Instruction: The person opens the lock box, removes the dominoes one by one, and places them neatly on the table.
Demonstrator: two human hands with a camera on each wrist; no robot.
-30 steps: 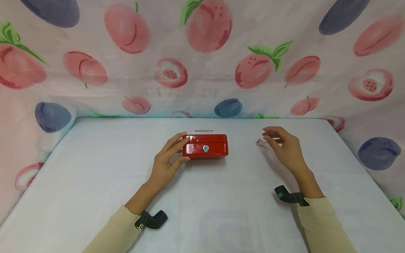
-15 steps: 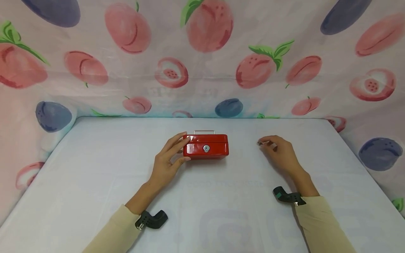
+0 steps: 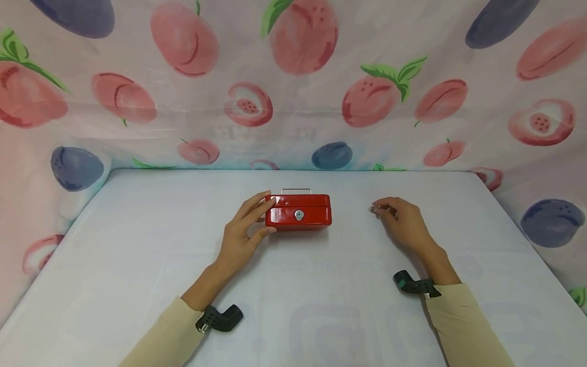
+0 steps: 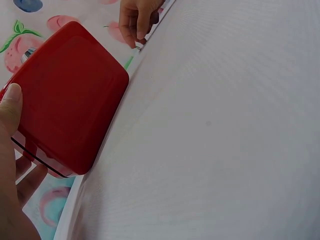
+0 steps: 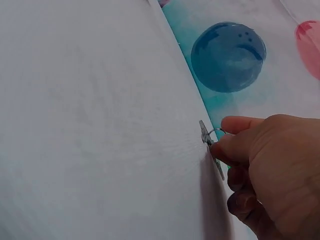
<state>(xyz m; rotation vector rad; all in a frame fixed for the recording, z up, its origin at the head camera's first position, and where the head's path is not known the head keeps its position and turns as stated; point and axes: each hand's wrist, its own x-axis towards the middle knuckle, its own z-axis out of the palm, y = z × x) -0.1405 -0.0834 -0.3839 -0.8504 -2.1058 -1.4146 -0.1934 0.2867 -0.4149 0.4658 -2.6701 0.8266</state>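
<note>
A small red cash box (image 3: pixel 302 216) has its round silver lock facing the person and a thin wire handle on top. My left hand (image 3: pixel 240 237) grips the box's left end, thumb at the lower front and fingers over the top and side. In the left wrist view a broad red face of the box (image 4: pixel 75 95) is turned toward the camera, with the thumb (image 4: pixel 11 107) on its edge. To the right of the box, my right hand (image 3: pixel 408 224) pinches small metal keys (image 3: pixel 374 209) on a ring between thumb and forefinger. The keys (image 5: pixel 204 131) hang just above or against the white cloth.
A white cloth (image 3: pixel 293 295) covers the table. Behind it hangs a fruit-print curtain (image 3: pixel 293 117) that also drops along both sides. Black wrist cameras (image 3: pixel 222 318) are strapped on both forearms, by the beige sleeves.
My right hand has come down and taken hold of the keys lying on the cloth, then shifted them slightly. The left hand and cash box have stayed put.
</note>
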